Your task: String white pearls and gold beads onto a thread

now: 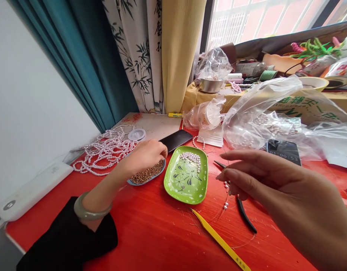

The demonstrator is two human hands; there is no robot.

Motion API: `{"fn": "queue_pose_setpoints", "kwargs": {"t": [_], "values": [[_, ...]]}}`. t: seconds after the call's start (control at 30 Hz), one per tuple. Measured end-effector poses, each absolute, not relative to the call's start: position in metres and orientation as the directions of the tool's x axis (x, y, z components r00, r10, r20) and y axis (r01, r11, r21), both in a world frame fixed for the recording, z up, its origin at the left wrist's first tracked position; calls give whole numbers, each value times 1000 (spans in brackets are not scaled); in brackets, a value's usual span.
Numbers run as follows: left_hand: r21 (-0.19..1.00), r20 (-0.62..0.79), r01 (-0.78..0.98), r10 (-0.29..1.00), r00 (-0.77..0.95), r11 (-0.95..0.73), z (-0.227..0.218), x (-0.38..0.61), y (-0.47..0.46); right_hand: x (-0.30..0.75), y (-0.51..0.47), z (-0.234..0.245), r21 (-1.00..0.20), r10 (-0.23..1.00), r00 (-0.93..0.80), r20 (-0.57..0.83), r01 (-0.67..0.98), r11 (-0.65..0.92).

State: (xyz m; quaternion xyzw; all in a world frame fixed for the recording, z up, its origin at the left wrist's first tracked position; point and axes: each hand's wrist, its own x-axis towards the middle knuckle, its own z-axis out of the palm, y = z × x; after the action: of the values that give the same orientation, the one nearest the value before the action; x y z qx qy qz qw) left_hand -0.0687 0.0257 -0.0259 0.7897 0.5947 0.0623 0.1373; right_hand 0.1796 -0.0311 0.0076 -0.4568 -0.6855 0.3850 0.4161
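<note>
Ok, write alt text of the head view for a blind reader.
A person's right grip pinches a beaded thread, while the left grip is over a dish of gold beads. Between them, a green tray of pearly beads sits on a red table, behind yellow tweezers.

A yellow curtain (182, 56) hangs beside a bright window (246, 20).

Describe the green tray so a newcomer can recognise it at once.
On the red table, look between left hand and right hand. The green tray lies there, with pearly beads toward its far end. Its green colour sets it apart from the blue-rimmed bowl of golden beads.
</note>
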Motion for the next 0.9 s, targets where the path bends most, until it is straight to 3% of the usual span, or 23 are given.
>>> {"fn": "queue_pose_setpoints", "kwargs": {"t": [0.23, 0.5, 0.9], "values": [[147, -308, 953, 904, 297, -263, -18, -87, 25, 176, -30, 7, -907, 939, -265, 221, 299, 298], [158, -317, 938, 884, 344, -309, -35, -78, 31, 176, -32, 7, -903, 936, -266, 231, 299, 308], [281, -297, 925, 893, 338, -256, -28, -95, 39, 176, -31, 8, -905, 930, -288, 230, 288, 313]]}}
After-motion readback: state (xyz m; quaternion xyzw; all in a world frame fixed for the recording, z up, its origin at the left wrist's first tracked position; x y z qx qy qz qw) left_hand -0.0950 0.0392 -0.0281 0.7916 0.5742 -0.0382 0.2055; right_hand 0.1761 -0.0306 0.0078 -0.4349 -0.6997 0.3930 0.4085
